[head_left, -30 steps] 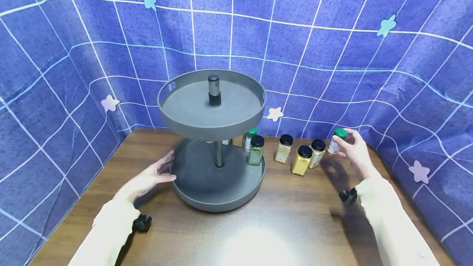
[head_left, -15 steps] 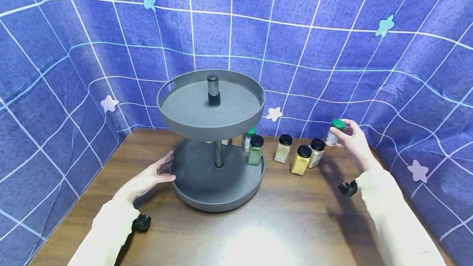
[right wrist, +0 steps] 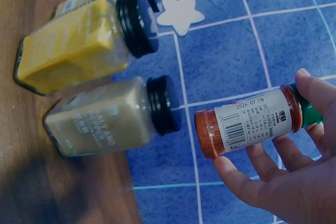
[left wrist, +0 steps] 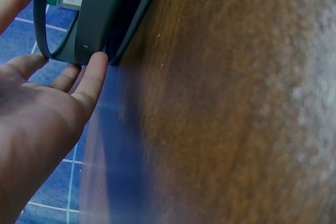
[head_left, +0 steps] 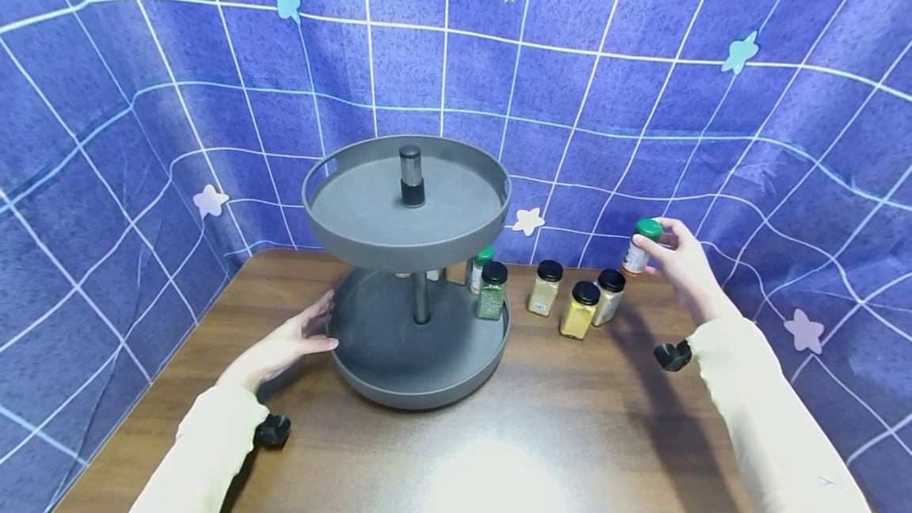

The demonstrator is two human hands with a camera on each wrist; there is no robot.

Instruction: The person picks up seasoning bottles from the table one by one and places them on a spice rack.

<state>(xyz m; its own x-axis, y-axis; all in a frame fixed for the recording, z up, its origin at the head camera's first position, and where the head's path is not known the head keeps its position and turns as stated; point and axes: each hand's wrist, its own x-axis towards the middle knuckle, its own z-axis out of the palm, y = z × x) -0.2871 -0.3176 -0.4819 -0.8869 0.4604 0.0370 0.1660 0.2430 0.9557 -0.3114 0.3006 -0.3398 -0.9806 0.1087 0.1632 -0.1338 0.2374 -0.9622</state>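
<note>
My right hand [head_left: 682,261] holds a spice jar [head_left: 636,248] with a green cap in the air, above the table's right side. The right wrist view shows orange-red powder and a white label on this spice jar [right wrist: 252,121], with the fingers around its cap and side. My left hand [head_left: 285,347] rests its fingertips against the left wall of the lower tier of a grey two-tier turntable [head_left: 420,398]. In the left wrist view, the left hand's fingers [left wrist: 92,82] touch the tier's outer wall by a cut-out.
Three black-capped jars, one pale [head_left: 545,289], one yellow [head_left: 580,310] and another pale [head_left: 609,297], stand right of the turntable. A green herb jar [head_left: 492,291] and several partly hidden jars are in the lower tier. A blue grid-patterned curtain [head_left: 606,101] hangs behind.
My right hand has lifted the green-capped spice jar higher and moved it slightly left, towards the black-capped jars. The left hand and the turntable have stayed in place.
</note>
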